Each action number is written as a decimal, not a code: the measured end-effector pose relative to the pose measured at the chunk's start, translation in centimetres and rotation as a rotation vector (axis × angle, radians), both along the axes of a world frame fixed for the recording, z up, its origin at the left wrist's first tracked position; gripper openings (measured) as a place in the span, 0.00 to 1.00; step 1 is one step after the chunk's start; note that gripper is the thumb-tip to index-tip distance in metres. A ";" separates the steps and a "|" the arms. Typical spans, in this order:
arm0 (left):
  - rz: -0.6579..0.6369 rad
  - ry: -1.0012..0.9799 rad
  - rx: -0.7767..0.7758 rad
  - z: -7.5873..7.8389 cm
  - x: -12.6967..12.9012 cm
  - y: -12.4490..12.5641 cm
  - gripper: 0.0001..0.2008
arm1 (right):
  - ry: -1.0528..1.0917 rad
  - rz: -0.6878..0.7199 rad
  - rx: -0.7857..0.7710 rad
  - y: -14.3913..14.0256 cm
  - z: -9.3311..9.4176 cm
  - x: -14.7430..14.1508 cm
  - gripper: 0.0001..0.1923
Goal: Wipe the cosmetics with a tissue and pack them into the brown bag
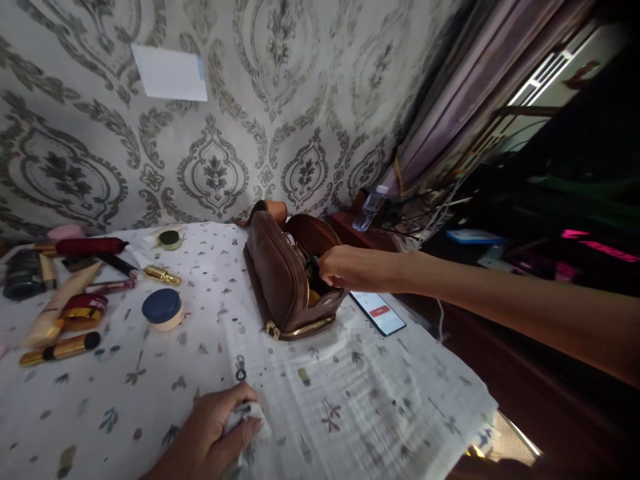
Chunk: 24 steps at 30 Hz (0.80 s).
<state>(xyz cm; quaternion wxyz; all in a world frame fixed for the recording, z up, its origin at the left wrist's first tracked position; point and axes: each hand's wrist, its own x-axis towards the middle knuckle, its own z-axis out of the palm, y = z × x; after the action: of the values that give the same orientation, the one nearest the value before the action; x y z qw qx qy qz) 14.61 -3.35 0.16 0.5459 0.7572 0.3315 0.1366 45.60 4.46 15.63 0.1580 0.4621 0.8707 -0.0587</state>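
**At the pouch mouth: right hand inside, left pinning cloth**

At the open zip, right hand (345, 269) fingers were curled into the brown leather zip pouch (287, 280); whether they gripped anything, can't tell. Pouch stood upright on the floral white tablecloth (350, 393), beside a phone (379, 312). Left hand (215, 433) was closed on a crumpled white tissue (245, 415), probably steadying. Cosmetics, including a round blue compact (163, 309), lay well left.

Table (150, 400) under bag (280, 280), cosmetics (163, 309)

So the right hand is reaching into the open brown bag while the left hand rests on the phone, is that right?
Not quite. In the head view the right hand does reach into the open brown bag, but the left hand rests on the tablecloth, gripping a crumpled white tissue. The phone lies untouched beside the bag.
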 end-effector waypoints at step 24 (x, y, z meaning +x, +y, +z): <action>0.085 -0.012 -0.023 1.6 0.6 -1.0 0.17 | 0.256 0.092 0.432 -4.9 -2.2 -1.3 0.16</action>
<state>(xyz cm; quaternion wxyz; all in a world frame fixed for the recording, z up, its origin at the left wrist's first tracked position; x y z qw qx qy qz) 15.19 -4.37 1.81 0.5504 0.7353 0.3615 0.1604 44.25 -0.46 13.41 -0.0533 0.4336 0.8961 0.0779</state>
